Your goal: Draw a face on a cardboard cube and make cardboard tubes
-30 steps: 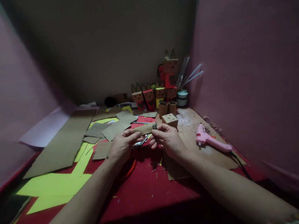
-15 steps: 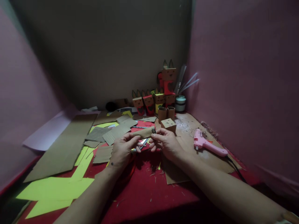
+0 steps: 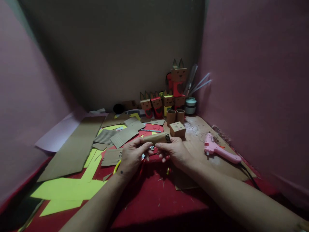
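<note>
A narrow strip of brown cardboard (image 3: 154, 139) with dark print at its right end is held between both hands above the red cloth. My left hand (image 3: 134, 153) pinches its left part, thumb on the near side. My right hand (image 3: 172, 150) grips it toward the printed end, and the two thumb tips lie close together. Under and behind the left hand, part of a yellow handle (image 3: 117, 167) shows; the rest is hidden. Just beyond the right hand sits a small cardboard box (image 3: 177, 129) with a face drawn on top.
Cardboard pieces (image 3: 125, 134) and yellow paper (image 3: 70, 188) lie on the left. A pink glue gun (image 3: 220, 149) rests on a cardboard sheet (image 3: 193, 141) at right. Behind stand two cardboard tubes (image 3: 171, 118), several animal figures (image 3: 158, 108) and a jar (image 3: 190, 105).
The view has shifted slightly, so most things appear farther right. My right thumb has slid along the strip toward the left thumb, and the strip looks more curved.
</note>
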A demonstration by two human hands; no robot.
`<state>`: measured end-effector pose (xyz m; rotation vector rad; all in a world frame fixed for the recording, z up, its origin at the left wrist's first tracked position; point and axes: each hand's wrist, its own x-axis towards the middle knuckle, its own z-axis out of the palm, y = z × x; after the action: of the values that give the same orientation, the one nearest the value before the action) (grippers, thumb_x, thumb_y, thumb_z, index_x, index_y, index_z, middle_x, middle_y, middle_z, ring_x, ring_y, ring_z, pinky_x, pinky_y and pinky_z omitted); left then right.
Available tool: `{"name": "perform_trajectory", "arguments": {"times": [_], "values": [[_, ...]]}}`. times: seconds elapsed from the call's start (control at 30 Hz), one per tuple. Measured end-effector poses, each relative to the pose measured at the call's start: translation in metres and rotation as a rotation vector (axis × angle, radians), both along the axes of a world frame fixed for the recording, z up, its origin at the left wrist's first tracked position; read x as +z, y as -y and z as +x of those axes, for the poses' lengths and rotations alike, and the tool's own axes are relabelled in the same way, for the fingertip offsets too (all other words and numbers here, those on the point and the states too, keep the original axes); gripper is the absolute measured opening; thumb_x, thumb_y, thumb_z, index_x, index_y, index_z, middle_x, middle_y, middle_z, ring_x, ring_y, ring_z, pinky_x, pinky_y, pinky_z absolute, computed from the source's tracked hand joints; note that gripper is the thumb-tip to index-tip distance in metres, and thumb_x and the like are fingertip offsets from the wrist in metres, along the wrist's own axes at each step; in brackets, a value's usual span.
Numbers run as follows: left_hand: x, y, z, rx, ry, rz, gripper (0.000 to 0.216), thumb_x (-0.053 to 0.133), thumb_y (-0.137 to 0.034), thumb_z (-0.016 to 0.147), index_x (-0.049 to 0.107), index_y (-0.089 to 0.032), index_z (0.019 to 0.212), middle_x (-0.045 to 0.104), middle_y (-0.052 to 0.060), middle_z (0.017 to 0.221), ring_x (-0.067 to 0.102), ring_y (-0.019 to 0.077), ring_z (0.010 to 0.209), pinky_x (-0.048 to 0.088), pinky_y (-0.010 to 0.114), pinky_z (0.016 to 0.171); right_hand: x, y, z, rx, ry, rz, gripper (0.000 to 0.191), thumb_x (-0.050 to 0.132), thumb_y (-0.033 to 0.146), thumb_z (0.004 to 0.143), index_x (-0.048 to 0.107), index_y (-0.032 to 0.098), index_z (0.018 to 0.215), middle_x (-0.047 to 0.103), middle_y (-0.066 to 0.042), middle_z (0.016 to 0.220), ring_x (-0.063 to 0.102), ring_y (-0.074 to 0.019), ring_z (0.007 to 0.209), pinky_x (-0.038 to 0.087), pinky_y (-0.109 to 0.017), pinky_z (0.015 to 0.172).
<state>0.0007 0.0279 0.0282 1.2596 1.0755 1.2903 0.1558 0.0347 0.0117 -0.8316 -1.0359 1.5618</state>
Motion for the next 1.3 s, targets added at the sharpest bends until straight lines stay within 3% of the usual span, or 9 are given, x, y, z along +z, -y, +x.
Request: {"name": "perform_trajectory", "arguments": {"times": [0.17, 0.23, 0.37, 0.53, 0.83, 1.0, 1.3], "values": [[-0.002, -0.003, -0.002, 0.038, -0.024, -0.069, 0.017, 0.078, -0.026, 0.066, 0.064, -0.016, 0.066, 0.055, -0.004, 0.048, 0.042, 0.0053, 0.037, 0.03, 0.017, 0.036, 0.0, -0.003, 0.0, -0.012, 0.025, -0.053, 0.019, 0.077, 0.025, 0.065, 0.068, 0.012, 0.074, 0.06, 0.002, 0.051, 0.054, -0.0083, 0.038, 0.043, -0.017, 0.032], [-0.002, -0.002, -0.003, 0.049, -0.084, -0.087, 0.015, 0.078, -0.027, 0.067, 0.069, -0.015, 0.071, 0.051, -0.005, 0.046, 0.038, 0.0045, 0.036, 0.024, 0.017, 0.035, -0.001, -0.003, 0.0, -0.022, 0.049, -0.061, 0.02, 0.077, 0.026, 0.064, 0.067, 0.012, 0.074, 0.06, 0.002, 0.051, 0.055, -0.0087, 0.038, 0.043, -0.016, 0.032], [-0.005, -0.005, -0.008, -0.088, -0.161, -0.193, 0.027, 0.073, -0.033, 0.074, 0.075, -0.013, 0.09, 0.043, -0.005, 0.039, 0.029, 0.0045, 0.033, 0.019, 0.018, 0.034, -0.003, -0.005, 0.001, 0.02, 0.059, -0.032, 0.024, 0.077, 0.028, 0.066, 0.064, 0.012, 0.08, 0.061, 0.003, 0.05, 0.056, -0.0098, 0.038, 0.045, -0.018, 0.032], [-0.017, -0.018, -0.015, -0.113, -0.133, -0.232, 0.028, 0.073, -0.038, 0.075, 0.075, -0.013, 0.088, 0.045, -0.004, 0.041, 0.032, 0.0048, 0.033, 0.022, 0.018, 0.033, -0.005, -0.009, 0.006, 0.112, -0.047, 0.034, 0.031, 0.074, 0.026, 0.07, 0.058, 0.017, 0.095, 0.068, 0.001, 0.064, 0.063, -0.0121, 0.047, 0.052, -0.021, 0.04], [-0.02, -0.027, -0.017, -0.148, -0.092, -0.297, 0.031, 0.073, -0.039, 0.076, 0.065, -0.016, 0.056, 0.046, 0.0, 0.036, 0.036, 0.0074, 0.03, 0.024, 0.021, 0.031, 0.002, -0.013, 0.013, 0.142, -0.046, 0.042, 0.017, 0.06, 0.035, 0.084, 0.051, 0.02, 0.085, 0.07, 0.0, 0.067, 0.064, -0.0121, 0.045, 0.053, -0.021, 0.041], [-0.021, -0.026, -0.019, -0.142, -0.114, -0.288, 0.033, 0.074, -0.043, 0.075, 0.064, -0.016, 0.058, 0.049, 0.0, 0.038, 0.038, 0.0074, 0.03, 0.025, 0.021, 0.032, 0.004, -0.012, 0.014, 0.148, -0.041, 0.033, 0.021, 0.061, 0.038, 0.083, 0.051, 0.02, 0.079, 0.07, 0.0, 0.065, 0.064, -0.012, 0.046, 0.053, -0.021, 0.041], [-0.01, -0.015, -0.014, -0.037, -0.174, -0.194, 0.022, 0.076, -0.036, 0.07, 0.076, -0.015, 0.078, 0.048, -0.002, 0.036, 0.034, 0.0066, 0.031, 0.021, 0.02, 0.032, 0.01, -0.005, 0.013, 0.063, 0.113, 0.033, 0.022, 0.063, 0.038, 0.082, 0.058, 0.017, 0.077, 0.066, 0.001, 0.059, 0.06, -0.0093, 0.042, 0.049, -0.017, 0.037]]}}
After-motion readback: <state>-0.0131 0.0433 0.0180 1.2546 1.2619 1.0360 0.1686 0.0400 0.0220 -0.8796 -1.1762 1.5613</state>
